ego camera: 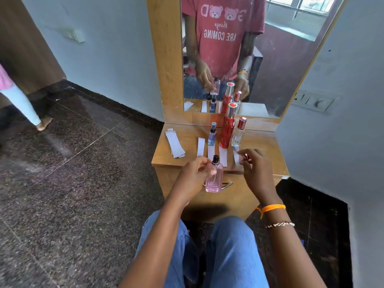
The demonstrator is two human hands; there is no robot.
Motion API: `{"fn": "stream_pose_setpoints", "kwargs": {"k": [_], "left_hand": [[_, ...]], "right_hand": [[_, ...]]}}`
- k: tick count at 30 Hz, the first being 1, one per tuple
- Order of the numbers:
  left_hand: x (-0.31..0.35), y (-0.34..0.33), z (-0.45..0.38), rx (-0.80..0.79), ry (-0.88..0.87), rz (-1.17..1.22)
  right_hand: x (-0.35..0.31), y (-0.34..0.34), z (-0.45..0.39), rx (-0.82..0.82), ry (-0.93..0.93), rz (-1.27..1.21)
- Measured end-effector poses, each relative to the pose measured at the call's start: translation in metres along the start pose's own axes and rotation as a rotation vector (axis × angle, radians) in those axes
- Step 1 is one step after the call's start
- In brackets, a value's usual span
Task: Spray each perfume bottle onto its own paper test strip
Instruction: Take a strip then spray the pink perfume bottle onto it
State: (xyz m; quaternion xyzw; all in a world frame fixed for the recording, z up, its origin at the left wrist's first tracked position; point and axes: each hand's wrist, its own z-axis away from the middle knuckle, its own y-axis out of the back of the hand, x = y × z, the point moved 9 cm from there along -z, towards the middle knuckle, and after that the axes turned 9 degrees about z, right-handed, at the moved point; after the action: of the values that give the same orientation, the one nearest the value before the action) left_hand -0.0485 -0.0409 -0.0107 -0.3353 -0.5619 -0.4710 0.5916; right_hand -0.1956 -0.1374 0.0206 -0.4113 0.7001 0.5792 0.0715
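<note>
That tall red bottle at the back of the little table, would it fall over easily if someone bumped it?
Probably, yes. The tall red bottle is narrow for its height, with a silver cap on top, so a knock near the top would likely tip it. It stands close between the small blue bottle and the clear bottle, so it might take one down. It looks like glass, likely heavy and breakable.

Blue denim jeans are worn on both legs. At the right wrist, toward four o'clock, an orange thread is tied, with a beaded bracelet worn just below it.
</note>
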Motion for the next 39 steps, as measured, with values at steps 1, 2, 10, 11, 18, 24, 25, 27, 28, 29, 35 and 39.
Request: {"fn": "stream_pose_setpoints", "kwargs": {"k": [1, 2, 10, 11, 18, 24, 25, 27, 28, 29, 35, 39], "left_hand": [[0.001, 0.001, 0.000, 0.012, -0.010, -0.007], [0.002, 0.003, -0.001, 0.024, -0.021, -0.014], [0.014, 0.006, 0.000, 0.059, -0.112, -0.102], [0.015, 0.007, 0.001, 0.061, -0.128, -0.120], [0.018, 0.007, 0.004, 0.095, -0.204, -0.176], [0.011, 0.019, 0.000, 0.124, -0.180, -0.093], [0.014, 0.022, -0.002, 0.142, -0.198, -0.098], [0.020, 0.028, -0.004, 0.177, -0.234, -0.108], [0.024, 0.031, -0.005, 0.184, -0.249, -0.112], [0.027, 0.032, -0.007, 0.185, -0.264, -0.112], [0.037, 0.057, -0.011, 0.318, -0.291, 0.059], [0.029, 0.054, -0.018, 0.359, -0.293, -0.340]], "right_hand": [[-0.007, 0.008, -0.001, 0.020, 0.010, -0.089], [-0.015, 0.014, -0.002, 0.009, 0.026, -0.196], [-0.075, 0.005, -0.003, -0.358, 0.240, -0.260], [-0.078, 0.003, -0.003, -0.370, 0.252, -0.235], [-0.077, -0.003, -0.011, -0.318, 0.186, 0.001], [-0.086, -0.016, 0.000, -0.477, 0.271, 0.040], [-0.088, -0.018, 0.000, -0.505, 0.290, 0.049], [-0.095, -0.023, -0.001, -0.512, 0.334, 0.073], [-0.099, -0.024, -0.003, -0.501, 0.348, 0.086], [-0.102, -0.024, -0.006, -0.484, 0.361, 0.102], [-0.128, -0.016, -0.035, -0.277, 0.550, 0.257], [-0.139, -0.012, -0.068, -0.093, 0.571, 0.480]]}}
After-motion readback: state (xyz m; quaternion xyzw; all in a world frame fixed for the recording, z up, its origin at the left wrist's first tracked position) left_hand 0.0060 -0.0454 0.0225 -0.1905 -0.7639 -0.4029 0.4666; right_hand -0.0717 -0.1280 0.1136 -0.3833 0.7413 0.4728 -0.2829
